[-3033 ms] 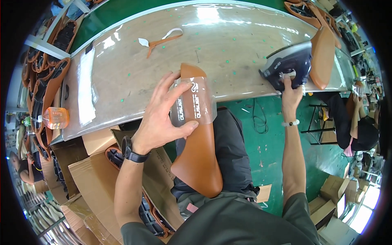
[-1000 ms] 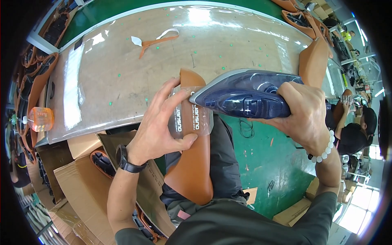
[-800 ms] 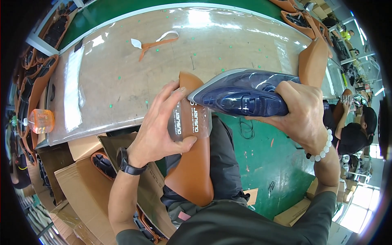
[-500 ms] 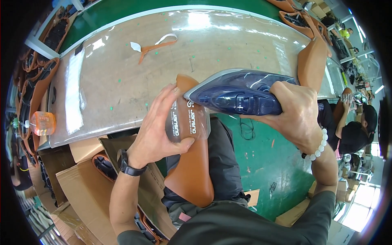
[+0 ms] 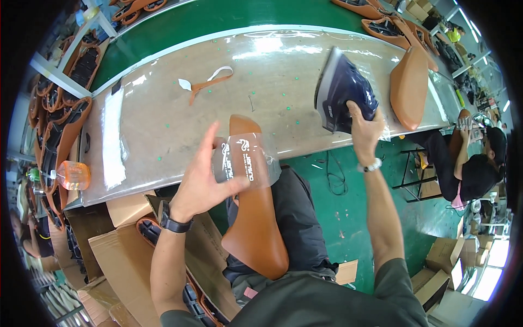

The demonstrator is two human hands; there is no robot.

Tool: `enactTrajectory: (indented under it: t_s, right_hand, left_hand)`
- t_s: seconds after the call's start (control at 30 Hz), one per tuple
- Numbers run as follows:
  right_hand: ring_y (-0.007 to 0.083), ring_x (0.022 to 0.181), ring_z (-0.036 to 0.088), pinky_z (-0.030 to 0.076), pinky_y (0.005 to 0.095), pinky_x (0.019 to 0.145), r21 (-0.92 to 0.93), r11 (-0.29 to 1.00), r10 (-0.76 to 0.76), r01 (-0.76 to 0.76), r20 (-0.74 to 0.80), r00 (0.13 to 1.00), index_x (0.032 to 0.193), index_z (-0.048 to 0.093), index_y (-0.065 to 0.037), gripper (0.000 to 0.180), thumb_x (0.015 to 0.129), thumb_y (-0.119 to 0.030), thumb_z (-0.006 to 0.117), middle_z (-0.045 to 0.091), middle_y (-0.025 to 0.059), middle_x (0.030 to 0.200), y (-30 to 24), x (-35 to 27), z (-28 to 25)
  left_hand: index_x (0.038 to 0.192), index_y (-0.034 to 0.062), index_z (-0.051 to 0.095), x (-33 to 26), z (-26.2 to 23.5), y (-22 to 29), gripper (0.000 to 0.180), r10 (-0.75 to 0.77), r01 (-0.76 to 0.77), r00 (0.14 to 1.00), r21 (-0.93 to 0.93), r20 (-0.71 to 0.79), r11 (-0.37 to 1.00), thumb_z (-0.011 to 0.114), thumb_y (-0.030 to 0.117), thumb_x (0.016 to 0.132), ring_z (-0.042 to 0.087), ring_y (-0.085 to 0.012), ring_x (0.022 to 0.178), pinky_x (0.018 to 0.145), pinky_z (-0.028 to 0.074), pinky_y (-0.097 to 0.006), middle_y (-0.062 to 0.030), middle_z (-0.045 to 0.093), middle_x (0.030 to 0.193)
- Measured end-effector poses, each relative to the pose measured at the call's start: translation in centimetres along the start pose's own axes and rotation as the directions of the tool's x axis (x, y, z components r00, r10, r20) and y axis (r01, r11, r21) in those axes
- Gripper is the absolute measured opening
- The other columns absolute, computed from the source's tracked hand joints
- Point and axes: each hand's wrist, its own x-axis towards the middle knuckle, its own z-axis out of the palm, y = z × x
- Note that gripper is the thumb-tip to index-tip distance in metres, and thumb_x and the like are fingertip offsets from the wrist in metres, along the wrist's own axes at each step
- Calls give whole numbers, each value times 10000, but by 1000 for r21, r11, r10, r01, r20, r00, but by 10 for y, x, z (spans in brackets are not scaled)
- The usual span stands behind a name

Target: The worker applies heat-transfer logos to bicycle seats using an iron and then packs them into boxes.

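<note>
In the head view, the brown seat (image 5: 256,223) lies along the person's lap (image 5: 299,218), narrow end reaching over the table (image 5: 147,114), with clear film (image 5: 264,158) (white print on it) across it. The left hand (image 5: 199,182) spreads wide beside it; the right hand (image 5: 366,129) grips the dark iron (image 5: 343,90).

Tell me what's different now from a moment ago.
The right hand has swung the iron from the long brown piece away to the right, over the table. The left hand has opened, fingers raised; whether its thumb touches the clear film is unclear. The long brown piece still lies on the lap, film over it.
</note>
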Motion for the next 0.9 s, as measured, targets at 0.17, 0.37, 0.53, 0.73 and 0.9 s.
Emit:
enactTrajectory:
  t_s: [0.17,0.37,0.53,0.73,0.9]
  right_hand:
    - [139,766,581,496,296,776,366,887,323,-282,-53,945,1121,610,45,390,884,-221,768,645,39,860,79,-39,20]
    - [274,1208,441,313,391,1073,68,963,271,-262,-211,939,1304,441,56,487,939,-198,639,459,179,1277,53,-90,1]
    - [401,1243,436,358,490,1065,53,956,-294,289,170,941,1301,474,5,650,719,-89,749,464,193,1305,-44,-133,-12]
    - [321,1307,452,287,572,1099,139,781,-589,609,487,645,1093,655,-150,435,676,-127,774,557,75,1267,-112,-124,-10]
    - [251,1131,583,287,577,1101,271,783,-611,559,503,612,900,666,-125,257,671,-137,782,639,16,1030,-109,-134,-26]
  left_hand:
    - [1401,-8,461,5,3,11,638,140,-118,954,98,-265,988,728,116,835,602,-280,948,914,479,-408,-110,618,980]
    - [1179,28,611,4,-2,34,416,608,-408,792,702,-47,584,722,2,779,615,-274,855,910,488,-466,-85,615,887]
    - [1126,150,664,-18,1,60,298,731,-568,650,773,209,283,668,97,832,638,-183,909,917,493,-400,-11,646,926]
    - [1054,173,660,-64,19,75,233,706,-652,619,727,344,217,690,123,828,663,-217,920,964,449,-433,4,692,966]
    - [960,240,654,-100,24,69,114,694,-510,695,808,186,295,680,242,848,615,-198,1005,1031,372,-442,27,653,953]
